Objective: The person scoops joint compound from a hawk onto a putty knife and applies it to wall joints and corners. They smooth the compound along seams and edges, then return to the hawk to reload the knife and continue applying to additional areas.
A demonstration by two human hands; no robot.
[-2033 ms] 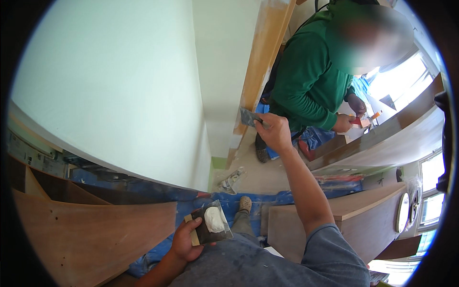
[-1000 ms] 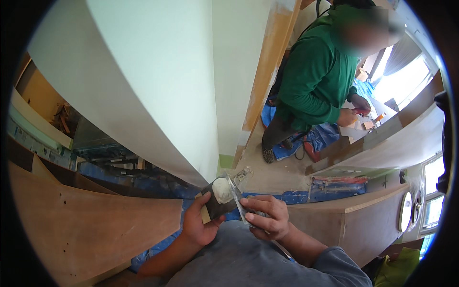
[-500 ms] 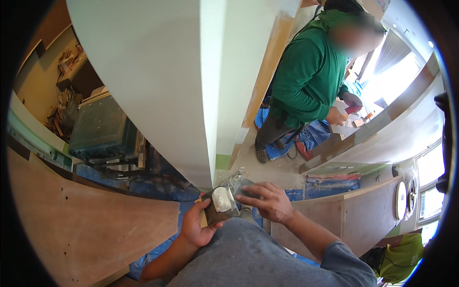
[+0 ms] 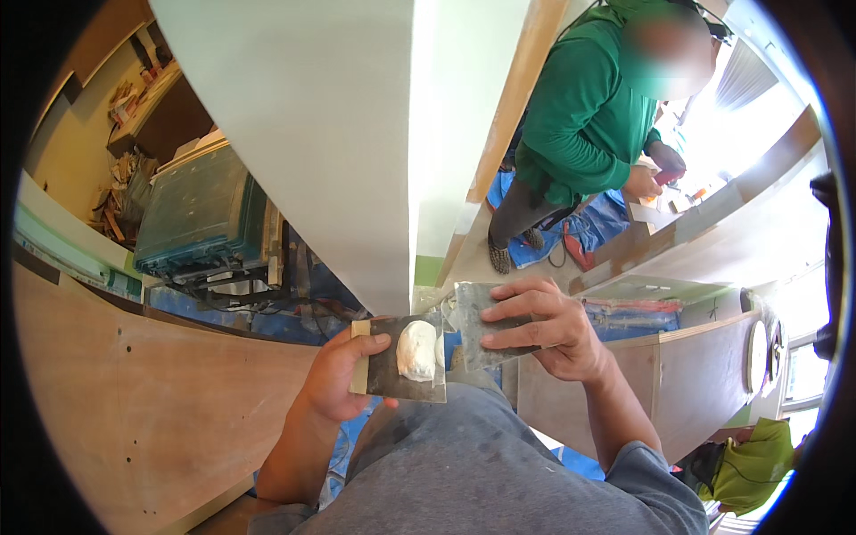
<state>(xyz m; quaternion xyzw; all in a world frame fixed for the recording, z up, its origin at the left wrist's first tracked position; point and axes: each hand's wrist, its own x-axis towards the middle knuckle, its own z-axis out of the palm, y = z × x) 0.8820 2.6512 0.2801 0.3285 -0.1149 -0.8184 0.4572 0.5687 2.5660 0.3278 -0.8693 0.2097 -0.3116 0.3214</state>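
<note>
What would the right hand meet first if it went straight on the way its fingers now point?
The right hand, grey blade leading, would probably first meet the dark plate carrying white putty in the left hand, though depth between them is unclear.

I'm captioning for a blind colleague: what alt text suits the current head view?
In a person's left grip is a dark plate bearing white paste; in the right grip, beside it, a grey blade. A brown panel fills the lower left; upper right, a co-worker in green holds something red.
</note>
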